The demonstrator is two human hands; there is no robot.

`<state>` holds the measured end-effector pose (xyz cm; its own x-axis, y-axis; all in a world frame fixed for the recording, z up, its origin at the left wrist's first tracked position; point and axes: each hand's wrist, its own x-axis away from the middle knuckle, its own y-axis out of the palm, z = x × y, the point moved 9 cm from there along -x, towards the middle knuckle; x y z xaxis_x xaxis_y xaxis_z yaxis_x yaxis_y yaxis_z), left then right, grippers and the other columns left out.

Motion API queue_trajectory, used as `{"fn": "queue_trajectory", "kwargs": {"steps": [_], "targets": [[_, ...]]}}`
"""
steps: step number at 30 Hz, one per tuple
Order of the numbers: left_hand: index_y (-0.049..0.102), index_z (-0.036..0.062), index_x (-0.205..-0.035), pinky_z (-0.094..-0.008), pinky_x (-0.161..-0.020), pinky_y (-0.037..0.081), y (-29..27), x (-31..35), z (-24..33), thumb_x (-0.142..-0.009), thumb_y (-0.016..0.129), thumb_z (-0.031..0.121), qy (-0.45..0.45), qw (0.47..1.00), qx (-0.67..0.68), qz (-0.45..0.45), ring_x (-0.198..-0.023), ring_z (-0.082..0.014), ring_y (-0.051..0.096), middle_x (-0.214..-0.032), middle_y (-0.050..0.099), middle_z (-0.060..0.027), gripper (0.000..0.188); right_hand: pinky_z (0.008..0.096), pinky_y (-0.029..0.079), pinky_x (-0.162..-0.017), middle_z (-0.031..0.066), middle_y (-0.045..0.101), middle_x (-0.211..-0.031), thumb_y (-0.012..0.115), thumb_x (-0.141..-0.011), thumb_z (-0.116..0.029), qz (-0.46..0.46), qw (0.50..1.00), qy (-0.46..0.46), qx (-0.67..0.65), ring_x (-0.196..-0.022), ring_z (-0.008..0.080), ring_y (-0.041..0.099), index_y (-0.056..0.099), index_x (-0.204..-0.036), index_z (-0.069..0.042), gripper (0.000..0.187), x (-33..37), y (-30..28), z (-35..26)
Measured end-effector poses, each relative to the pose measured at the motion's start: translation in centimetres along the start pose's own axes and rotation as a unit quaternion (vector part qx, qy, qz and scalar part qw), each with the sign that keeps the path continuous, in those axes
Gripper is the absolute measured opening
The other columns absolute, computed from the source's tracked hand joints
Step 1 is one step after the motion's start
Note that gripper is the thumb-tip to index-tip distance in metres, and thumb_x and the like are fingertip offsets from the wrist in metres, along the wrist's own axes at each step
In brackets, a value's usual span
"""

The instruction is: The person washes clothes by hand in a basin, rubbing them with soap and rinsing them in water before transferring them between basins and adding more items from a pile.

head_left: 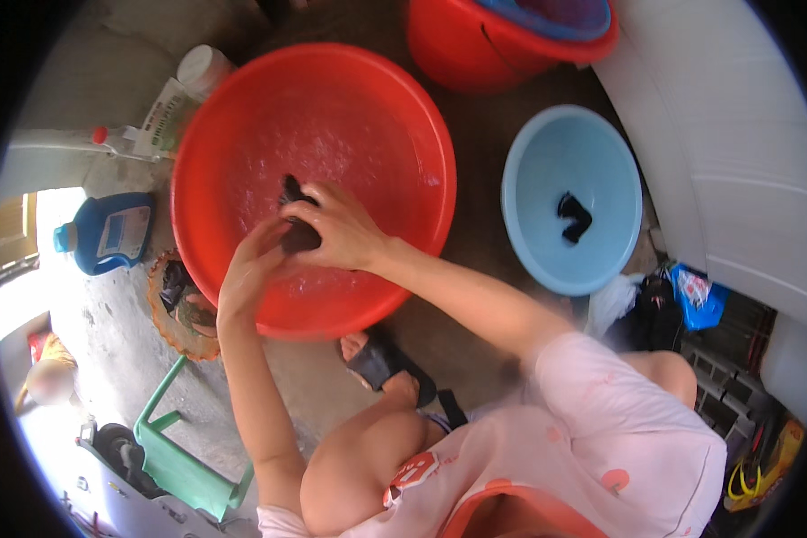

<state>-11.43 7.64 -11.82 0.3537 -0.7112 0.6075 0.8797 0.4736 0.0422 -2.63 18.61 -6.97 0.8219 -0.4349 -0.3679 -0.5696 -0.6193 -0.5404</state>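
Note:
Over the large red basin [432, 134], which holds water, both my hands are closed on a small bunched dark cloth that looks like a sock [300, 238]. My left hand [253, 267] grips its near left side. My right hand [345, 231] curls round it from the right, with the fingers over its top, and one dark end sticks up beyond them. The fingers hide part of the cloth. To the right, a light blue basin [533, 157] has a crumpled black sock [574, 218] lying in it.
A blue detergent bottle [115, 233], a white tub [203, 70] and a scalloped basket [184, 336] with dark items surround the red basin's left side. A green stool [184, 462] lies lower left. Red and blue basins [507, 45] stand at the back, white panels [726, 134] at right.

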Motion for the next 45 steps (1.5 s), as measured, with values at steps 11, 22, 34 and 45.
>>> {"fn": "queue_trajectory", "kwargs": {"steps": [11, 22, 34, 45], "targets": [[0.057, 0.0059, -0.110, -0.0352, -0.079, 0.052, 3.7, -2.9, -3.4, -0.091, 0.053, 0.039, 0.025, 0.853, 0.516, -0.071, -0.093, -0.0197, 0.060, -0.105, 0.062, -0.0080, 0.038, 0.0376, 0.049, -0.079, 0.0082, 0.059, -0.088, 0.073, -0.068, -0.010, 0.091, 0.984, -0.100, -0.120, -0.086, 0.0281, 0.058, 0.066, -0.090, -0.010, 0.024, -0.6, -2.2, -7.3], [0.056, -0.0003, -0.069, -0.0328, -0.059, 0.043, -2.3, 1.1, 1.8, -0.077, 0.066, 0.016, 0.283, 0.864, 0.172, 0.380, -0.062, -0.0187, 0.055, -0.066, 0.055, -0.0094, 0.020, 0.0326, 0.051, -0.073, 0.0074, 0.061, -0.095, 0.056, -0.089, -0.024, 0.227, 0.673, 0.432, -0.556, -0.086, 0.0195, 0.062, 0.059, -0.097, -0.002, 0.024, 2.1, 5.5, 4.5], [0.057, -0.0005, -0.073, -0.0349, -0.060, 0.045, -3.5, 4.3, 4.7, -0.068, 0.064, 0.008, 0.413, 0.819, -0.161, 0.365, -0.065, -0.0295, 0.056, -0.070, 0.054, -0.0155, 0.012, 0.0326, 0.050, -0.075, 0.0063, 0.062, -0.092, 0.049, -0.089, -0.025, -0.015, 0.618, 0.495, -0.610, -0.087, 0.0190, 0.061, 0.060, -0.098, -0.005, 0.025, 2.3, 13.7, 7.1], [0.064, 0.0010, -0.091, -0.0275, -0.077, 0.043, -27.2, 17.4, -8.6, -0.084, 0.064, 0.021, 0.323, 0.653, 0.259, 0.635, -0.079, -0.0116, 0.054, -0.081, 0.060, -0.0008, 0.021, 0.0303, 0.048, -0.083, 0.0122, 0.060, -0.101, 0.061, -0.087, -0.016, -0.216, 0.910, 0.155, -0.319, -0.097, 0.0208, 0.059, 0.061, -0.104, -0.002, 0.022, -2.0, 10.5, -5.6]]}}
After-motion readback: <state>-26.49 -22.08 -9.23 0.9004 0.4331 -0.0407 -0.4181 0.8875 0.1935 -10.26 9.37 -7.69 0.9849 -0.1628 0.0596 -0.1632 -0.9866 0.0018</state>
